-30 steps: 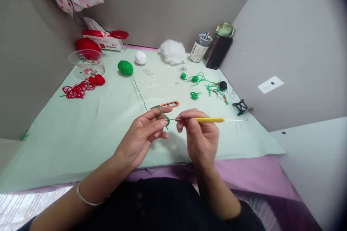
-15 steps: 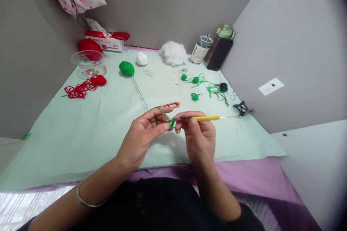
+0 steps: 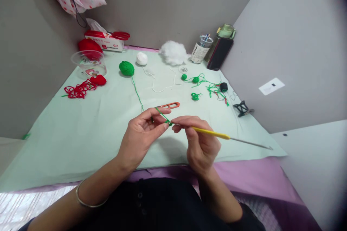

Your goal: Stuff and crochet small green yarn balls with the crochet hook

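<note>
Crocheting with green yarn appears to be the step in hand, and the small green piece (image 3: 168, 123) sits at the fingertips, raised just above the counter (image 3: 89, 130). The left hand (image 3: 143, 130) pinches it between thumb and fingers, with a taut strand running to it from the lifted index finger. The right hand (image 3: 202, 144) grasps the yellow-handled hook (image 3: 211, 133) much like a pencil; its near end meets the piece, and its spare end points out between 3 and 4 o'clock. Whether the tip passes through a loop is too small to tell. As a judgement, the next move calls for catching the strand with the tip and drawing it through a loop, the left hand giving even tension and the pinch staying close to the stitch so that it cannot twist or slip off. Past the fingers, the orange snips (image 3: 175, 105) lie just beyond at 12 o'clock, partly hidden. The feeding strand leads off to the green yarn ball (image 3: 126, 68) at 11 o'clock. Farther out are a loose green tangle (image 3: 195, 96) between 1 and 2, a black spool (image 3: 223, 87) at 2, white stuffing (image 3: 173, 52) well away at 12, and tangled red yarn (image 3: 77, 90) towards 10.
</note>
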Available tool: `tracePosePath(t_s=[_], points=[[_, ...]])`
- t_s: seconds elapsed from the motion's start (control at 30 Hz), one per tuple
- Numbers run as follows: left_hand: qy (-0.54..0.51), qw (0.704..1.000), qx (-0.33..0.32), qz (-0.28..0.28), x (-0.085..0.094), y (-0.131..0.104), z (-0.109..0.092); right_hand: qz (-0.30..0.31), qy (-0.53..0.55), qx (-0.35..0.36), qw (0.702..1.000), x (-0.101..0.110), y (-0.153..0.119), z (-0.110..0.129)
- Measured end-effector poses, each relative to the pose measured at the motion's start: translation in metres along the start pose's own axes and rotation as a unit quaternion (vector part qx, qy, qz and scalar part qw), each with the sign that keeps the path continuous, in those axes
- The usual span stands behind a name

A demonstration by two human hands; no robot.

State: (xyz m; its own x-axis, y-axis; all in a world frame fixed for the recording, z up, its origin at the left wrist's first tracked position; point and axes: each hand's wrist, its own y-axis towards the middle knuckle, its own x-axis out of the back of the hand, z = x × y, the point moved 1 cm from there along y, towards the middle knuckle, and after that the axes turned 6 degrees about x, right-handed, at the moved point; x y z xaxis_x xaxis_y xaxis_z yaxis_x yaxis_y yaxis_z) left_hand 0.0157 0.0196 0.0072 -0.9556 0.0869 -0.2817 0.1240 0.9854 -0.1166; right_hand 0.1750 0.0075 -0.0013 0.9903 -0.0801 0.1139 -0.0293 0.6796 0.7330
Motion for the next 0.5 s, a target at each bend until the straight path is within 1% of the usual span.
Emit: tracePosePath(t_s=[0.1,0.2,0.27,0.33,0.4,0.5], points=[[0.032,0.999,-0.014,-0.015,0.0004,-0.0011,-0.0011,0.018,-0.039,0.043,0.998,0.0001,-0.0036,-0.0016],[0.083,0.994,-0.055,-0.032,-0.0006,-0.0018,-0.0007,0.035,-0.074,0.08,0.993,-0.0018,-0.007,-0.0026],[0.117,0.988,-0.088,-0.05,-0.0014,-0.0022,-0.0001,0.038,-0.084,0.093,0.991,-0.0038,-0.009,-0.0033],[0.138,0.983,-0.106,-0.064,-0.0016,-0.0026,0.0004,0.034,-0.079,0.093,0.992,-0.0058,-0.01,-0.0045],[0.135,0.984,-0.094,-0.06,-0.001,-0.0028,0.0009,0.024,-0.06,0.087,0.994,-0.0071,-0.0092,-0.0059],[0.094,0.994,-0.038,-0.031,0.0006,-0.0023,0.0019,-0.001,0.0,0.049,0.999,-0.0072,-0.0057,-0.008]])
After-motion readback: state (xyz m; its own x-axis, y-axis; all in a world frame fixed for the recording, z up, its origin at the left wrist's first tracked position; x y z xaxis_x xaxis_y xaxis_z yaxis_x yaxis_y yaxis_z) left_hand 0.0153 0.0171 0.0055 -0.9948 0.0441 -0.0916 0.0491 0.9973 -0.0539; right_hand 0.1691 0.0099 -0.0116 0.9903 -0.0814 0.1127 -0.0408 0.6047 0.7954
